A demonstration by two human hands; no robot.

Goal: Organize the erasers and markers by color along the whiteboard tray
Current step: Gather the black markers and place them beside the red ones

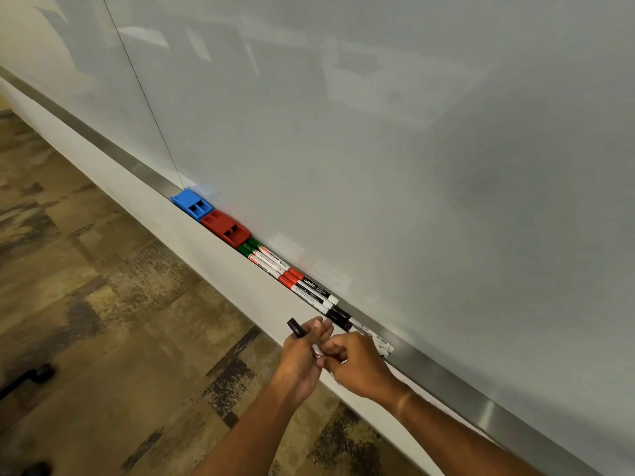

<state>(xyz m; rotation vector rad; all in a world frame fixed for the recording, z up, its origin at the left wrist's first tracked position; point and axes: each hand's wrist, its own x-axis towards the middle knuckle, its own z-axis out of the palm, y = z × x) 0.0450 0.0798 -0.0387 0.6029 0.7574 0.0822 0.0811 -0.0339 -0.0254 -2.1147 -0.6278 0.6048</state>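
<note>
A blue eraser [191, 203] and a red eraser [225, 227] lie end to end on the metal whiteboard tray [443, 383]. To their right lie green-capped markers [248, 248], then red-capped markers [291, 277], then black-capped markers [338, 317]. My left hand [304, 352] grips a black-capped marker [295, 328] just below the tray, its cap pointing up-left. My right hand [357, 362] is closed beside it, fingers touching the same marker's white barrel; I cannot tell what else it holds.
The whiteboard [378, 132] fills the upper right. A white wall strip [144, 201] runs below the tray. Patterned brown carpet [103, 321] covers the floor, with a dark object [31, 376] at the far left.
</note>
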